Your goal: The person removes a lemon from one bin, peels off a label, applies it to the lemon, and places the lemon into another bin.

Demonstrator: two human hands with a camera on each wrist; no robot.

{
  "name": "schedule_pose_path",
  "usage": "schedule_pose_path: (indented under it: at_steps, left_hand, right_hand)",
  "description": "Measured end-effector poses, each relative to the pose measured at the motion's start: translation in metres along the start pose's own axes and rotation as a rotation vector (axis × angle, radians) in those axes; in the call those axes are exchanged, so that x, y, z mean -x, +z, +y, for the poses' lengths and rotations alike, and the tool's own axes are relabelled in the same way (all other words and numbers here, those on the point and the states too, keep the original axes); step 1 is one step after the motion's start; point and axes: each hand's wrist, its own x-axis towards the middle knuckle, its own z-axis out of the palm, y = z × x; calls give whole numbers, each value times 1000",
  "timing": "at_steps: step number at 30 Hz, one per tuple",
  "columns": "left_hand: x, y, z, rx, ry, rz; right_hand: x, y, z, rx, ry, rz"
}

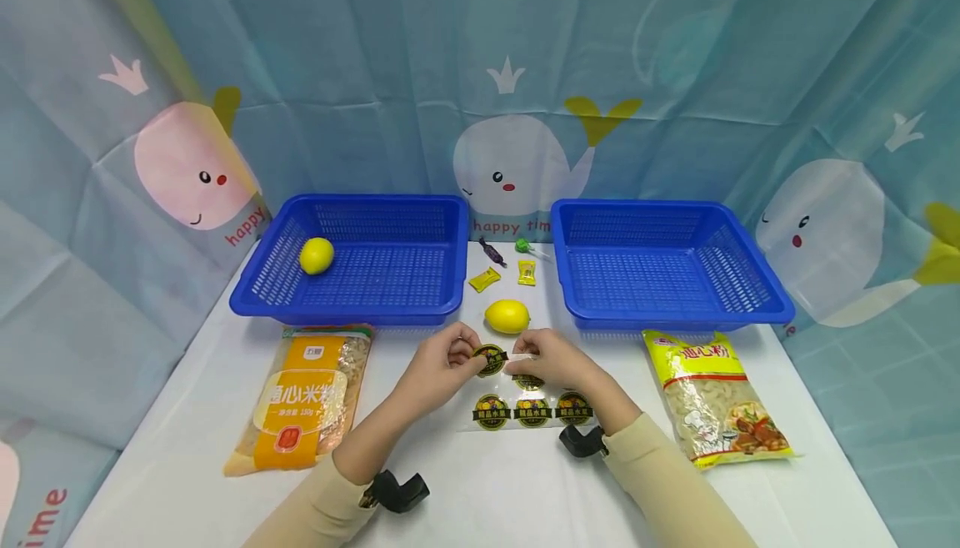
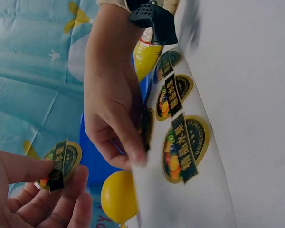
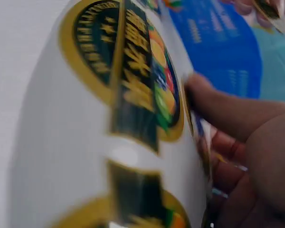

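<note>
My left hand (image 1: 438,364) pinches one oval black-and-gold fruit sticker (image 1: 491,359) between thumb and fingers; in the left wrist view that sticker (image 2: 64,164) stands apart from the sheet. My right hand (image 1: 555,358) grips the upper edge of the sticker sheet (image 1: 532,412), with its thumb on the near face. Several more stickers are on the sheet, which the left wrist view shows tilted up. Part of one sticker hides behind the right fingers. Just beyond both hands lies a yellow lemon (image 1: 507,316).
A blue basket (image 1: 352,314) at the back left holds another lemon (image 1: 317,256). A second blue basket (image 1: 675,317) stands back right. Wrapped candies (image 1: 485,279) and a green lollipop (image 1: 522,245) lie between them. Pasta bags flank the hands, one orange (image 1: 303,398), one yellow (image 1: 716,398).
</note>
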Motion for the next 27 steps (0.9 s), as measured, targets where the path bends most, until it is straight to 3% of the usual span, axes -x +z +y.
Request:
schedule_pose_path:
  at_steps: [6, 10, 17, 27]
  left_hand:
    - [0, 4, -6, 15, -25, -12]
    - [1, 3, -6, 7, -59, 0]
    - [4, 1, -7, 8, -89, 20]
    - [6, 1, -8, 32, -48, 35]
  right_hand:
    - [2, 17, -1, 299, 63, 163]
    - [3, 22, -3, 433, 86, 257]
    - [5, 27, -10, 490, 72, 275]
    - [9, 27, -11, 495, 90, 292]
